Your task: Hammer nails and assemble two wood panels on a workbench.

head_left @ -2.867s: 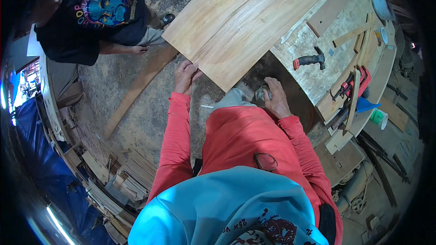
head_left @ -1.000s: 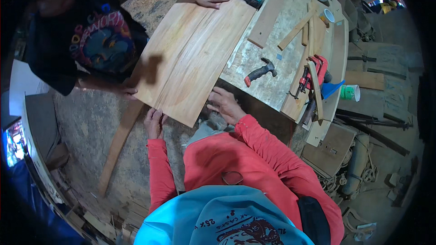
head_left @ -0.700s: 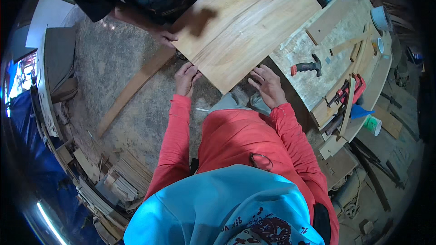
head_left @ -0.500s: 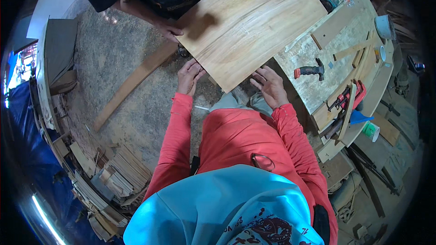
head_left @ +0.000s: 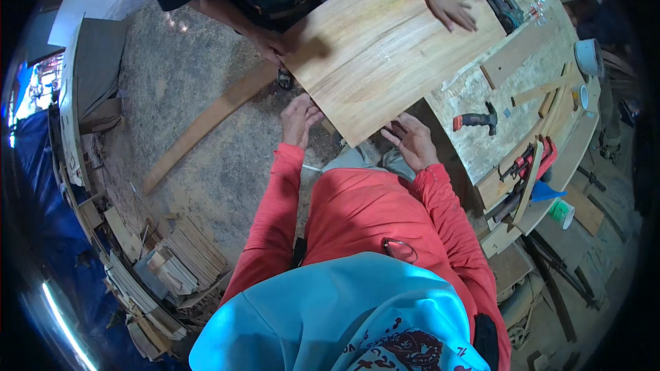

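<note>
A broad, pale wooden panel point(head_left: 385, 55) lies partly over the workbench, with its near corner jutting out toward me. At its left edge, close to that corner, my left hand point(head_left: 297, 121) has its fingers bent against the board. My right hand point(head_left: 415, 143), palm turned upward, holds the near edge on the other side of the corner; some of its fingertips are hidden at the edge. Across from me a co-worker grips the far left corner with one hand point(head_left: 269, 44). The co-worker's other hand point(head_left: 450, 11) rests flat on the panel's top.
On the workbench point(head_left: 457, 148), right of the panel, lie a hammer point(head_left: 478, 119), wood strips point(head_left: 540, 89), a red clamp point(head_left: 548, 156) and a power tool point(head_left: 498, 3). A long curved plank point(head_left: 206, 127) lies on the floor at left. Stacked wood pieces point(head_left: 182, 257) stand lower left.
The co-worker's hand on the panel has moved in from the far edge, farther onto the top. The whole view has shifted slightly; my hands stay at the same edges.
</note>
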A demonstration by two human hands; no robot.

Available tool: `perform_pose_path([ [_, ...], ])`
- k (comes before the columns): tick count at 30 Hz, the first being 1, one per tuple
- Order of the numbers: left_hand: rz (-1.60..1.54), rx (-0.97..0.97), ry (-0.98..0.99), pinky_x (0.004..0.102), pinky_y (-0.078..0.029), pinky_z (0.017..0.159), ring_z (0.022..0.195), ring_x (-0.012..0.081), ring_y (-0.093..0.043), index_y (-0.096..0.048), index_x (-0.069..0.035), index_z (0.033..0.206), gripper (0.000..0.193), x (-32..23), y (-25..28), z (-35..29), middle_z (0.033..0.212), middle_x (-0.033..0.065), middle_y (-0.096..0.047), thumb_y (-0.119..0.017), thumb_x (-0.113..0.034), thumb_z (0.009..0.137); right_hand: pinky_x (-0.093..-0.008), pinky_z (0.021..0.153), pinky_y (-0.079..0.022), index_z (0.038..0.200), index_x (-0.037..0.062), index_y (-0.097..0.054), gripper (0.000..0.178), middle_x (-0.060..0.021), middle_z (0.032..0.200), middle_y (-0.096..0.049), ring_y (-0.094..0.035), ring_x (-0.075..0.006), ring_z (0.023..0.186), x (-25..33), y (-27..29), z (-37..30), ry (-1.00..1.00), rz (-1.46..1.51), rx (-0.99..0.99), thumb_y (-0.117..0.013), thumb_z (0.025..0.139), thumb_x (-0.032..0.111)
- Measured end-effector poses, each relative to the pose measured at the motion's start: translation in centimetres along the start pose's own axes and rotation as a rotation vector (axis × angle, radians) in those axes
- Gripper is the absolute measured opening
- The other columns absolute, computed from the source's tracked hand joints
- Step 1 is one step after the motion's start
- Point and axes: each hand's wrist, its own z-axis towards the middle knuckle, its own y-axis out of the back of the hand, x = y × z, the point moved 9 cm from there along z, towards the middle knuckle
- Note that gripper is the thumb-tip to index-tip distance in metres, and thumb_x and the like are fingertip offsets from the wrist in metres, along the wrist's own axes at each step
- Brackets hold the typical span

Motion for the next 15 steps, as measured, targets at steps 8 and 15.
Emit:
perform_pose_path([
  [8, 0.419, -0.114, -0.161, 0.0299, -0.059, 0.065, 0.078, 0.0169, -0.067, -0.059, 0.003, 0.11, 0.027, -1.1, -1.4, 0.1, 0.091, 0.0101, -0.067, -0.07, -0.012, 0.091, -0.05, 0.101, -0.049, 0.114, 0.0045, -0.062, 0.026, -0.0102, 0.114, -0.064, -0.06, -0.0282, 0.111, 0.0, 1.0, 0.4, 0.009, -0.01, 0.0, -0.064, 0.093, 0.021],
  [15, 0.331, -0.102, -0.23, 0.0321, -0.06, 0.066, 0.077, 0.0169, -0.066, -0.058, 0.004, 0.11, 0.026, -1.0, 0.8, 0.9, 0.09, 0.0127, -0.067, -0.069, -0.011, 0.092, -0.0455, 0.098, -0.051, 0.11, 0.0042, -0.066, 0.021, -0.0077, 0.108, -0.066, -0.062, -0.0229, 0.104, -0.3, 0.0, 0.4, 0.0, -0.011, -0.016, -0.06, 0.095, 0.017],
])
